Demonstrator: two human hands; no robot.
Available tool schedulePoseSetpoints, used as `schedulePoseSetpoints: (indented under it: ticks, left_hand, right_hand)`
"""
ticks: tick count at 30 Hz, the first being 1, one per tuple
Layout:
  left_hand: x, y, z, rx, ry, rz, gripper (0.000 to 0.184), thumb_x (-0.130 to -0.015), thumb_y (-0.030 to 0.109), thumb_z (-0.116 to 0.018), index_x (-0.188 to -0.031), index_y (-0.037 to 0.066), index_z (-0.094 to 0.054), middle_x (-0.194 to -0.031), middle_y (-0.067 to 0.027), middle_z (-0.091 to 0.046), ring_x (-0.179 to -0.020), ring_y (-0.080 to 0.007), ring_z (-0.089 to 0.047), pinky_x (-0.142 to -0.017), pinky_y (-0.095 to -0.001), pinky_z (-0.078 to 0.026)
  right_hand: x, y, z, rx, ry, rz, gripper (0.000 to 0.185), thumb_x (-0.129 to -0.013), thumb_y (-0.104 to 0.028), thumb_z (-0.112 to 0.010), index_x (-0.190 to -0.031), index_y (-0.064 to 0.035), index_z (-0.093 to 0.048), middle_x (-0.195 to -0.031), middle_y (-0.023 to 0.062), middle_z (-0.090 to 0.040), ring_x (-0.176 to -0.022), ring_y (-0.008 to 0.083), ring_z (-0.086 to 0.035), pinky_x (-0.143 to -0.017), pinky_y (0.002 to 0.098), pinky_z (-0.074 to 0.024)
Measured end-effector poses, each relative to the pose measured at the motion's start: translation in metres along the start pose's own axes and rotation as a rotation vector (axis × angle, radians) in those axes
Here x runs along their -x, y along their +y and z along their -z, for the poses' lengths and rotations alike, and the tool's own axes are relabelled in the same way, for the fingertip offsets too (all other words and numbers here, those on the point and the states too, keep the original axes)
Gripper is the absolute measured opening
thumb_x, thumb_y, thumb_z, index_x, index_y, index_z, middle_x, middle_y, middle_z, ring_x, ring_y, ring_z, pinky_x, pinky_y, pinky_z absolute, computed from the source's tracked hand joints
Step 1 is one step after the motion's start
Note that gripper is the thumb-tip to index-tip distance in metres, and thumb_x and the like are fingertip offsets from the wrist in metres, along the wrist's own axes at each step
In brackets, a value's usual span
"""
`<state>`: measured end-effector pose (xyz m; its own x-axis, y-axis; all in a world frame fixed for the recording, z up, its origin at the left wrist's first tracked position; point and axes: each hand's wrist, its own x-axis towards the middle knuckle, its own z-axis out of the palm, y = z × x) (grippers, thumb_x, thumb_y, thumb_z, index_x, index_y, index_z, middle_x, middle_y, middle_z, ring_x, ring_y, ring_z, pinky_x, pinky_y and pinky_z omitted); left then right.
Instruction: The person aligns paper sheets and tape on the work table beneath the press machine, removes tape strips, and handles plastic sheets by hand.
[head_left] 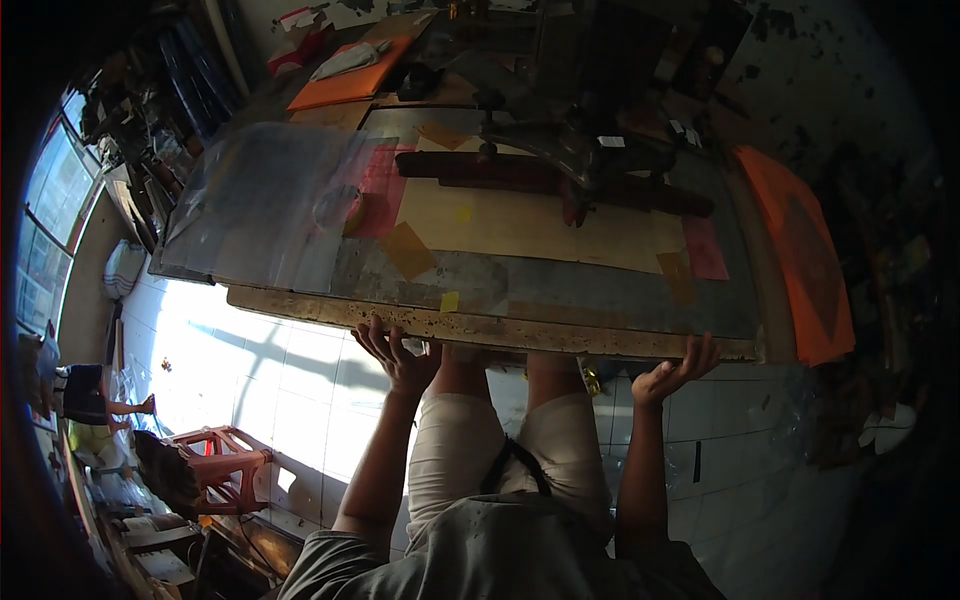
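Note:
At the table's wooden front edge (pixel 480 325), my left hand (pixel 398 360) rests with fingers apart and pointing up against the board. Farther right, my right hand (pixel 680 372) touches the same edge from below, its fingers spread. Neither hand is wrapped round an object. On the grey table surface (pixel 370 275) lies a cream sheet (pixel 560 235) with pink pieces (pixel 706 248) at its sides and brown tape (pixel 407 251) near its corner. A dark metal clamp device with a long bar (pixel 500 170) sits over the sheet.
Clear plastic sheets (pixel 265 190) cover the table's left part. Orange sheets (pixel 800 255) lie at the right, an orange folder (pixel 355 75) at the back left. A pink stool (pixel 222 468) stands on the tiled floor at left, near another person's leg (pixel 130 407).

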<state>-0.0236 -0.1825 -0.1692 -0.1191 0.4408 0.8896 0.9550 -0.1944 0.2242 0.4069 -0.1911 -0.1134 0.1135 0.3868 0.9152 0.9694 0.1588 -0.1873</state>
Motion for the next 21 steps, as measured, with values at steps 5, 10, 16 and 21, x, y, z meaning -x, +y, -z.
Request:
schedulePoseSetpoints:
  ticks: [5,10,16,21]
  left_hand:
    - [0.001,0.0,0.0,0.004,0.005,-0.007,0.092,-0.084,0.041,-0.083,-0.154,0.012,-0.03,-0.158,-0.0323,-0.033,-0.153,-0.0564,-0.022,-0.118,-0.0802,-0.021]
    - [-0.001,0.002,0.0,0.006,0.002,-0.005,0.091,-0.084,0.04,-0.084,-0.152,0.01,-0.031,-0.157,-0.0328,-0.035,-0.152,-0.0571,-0.023,-0.118,-0.0798,-0.021]
    - [-0.005,0.006,0.003,0.02,0.003,0.009,0.087,-0.083,0.037,-0.084,-0.15,0.009,-0.035,-0.156,-0.0318,-0.035,-0.151,-0.0566,-0.025,-0.119,-0.0782,-0.021]
    - [-0.008,0.007,0.008,0.019,-0.01,0.006,0.08,-0.083,0.034,-0.083,-0.146,0.009,-0.04,-0.154,-0.0286,-0.038,-0.151,-0.055,-0.027,-0.12,-0.0773,-0.023]
  right_hand:
    - [0.0,-0.001,0.0,0.015,0.003,0.002,0.058,-0.114,-0.043,-0.02,-0.149,-0.0055,-0.048,-0.16,0.0216,-0.042,-0.151,0.0464,-0.031,-0.123,0.0678,-0.0199]
    - [0.001,-0.001,0.0,0.033,0.002,0.0,0.057,-0.114,-0.043,-0.02,-0.148,-0.006,-0.048,-0.159,0.0208,-0.043,-0.15,0.0459,-0.033,-0.123,0.0676,-0.02]
    - [-0.003,-0.003,0.003,0.052,-0.001,0.005,0.057,-0.115,-0.044,-0.019,-0.148,-0.0081,-0.049,-0.158,0.0197,-0.045,-0.148,0.045,-0.036,-0.119,0.0666,-0.0248]
    - [-0.008,-0.011,0.009,0.059,-0.033,-0.024,0.059,-0.115,-0.046,-0.017,-0.148,-0.0085,-0.049,-0.157,0.019,-0.046,-0.148,0.0449,-0.038,-0.118,0.0663,-0.0263]
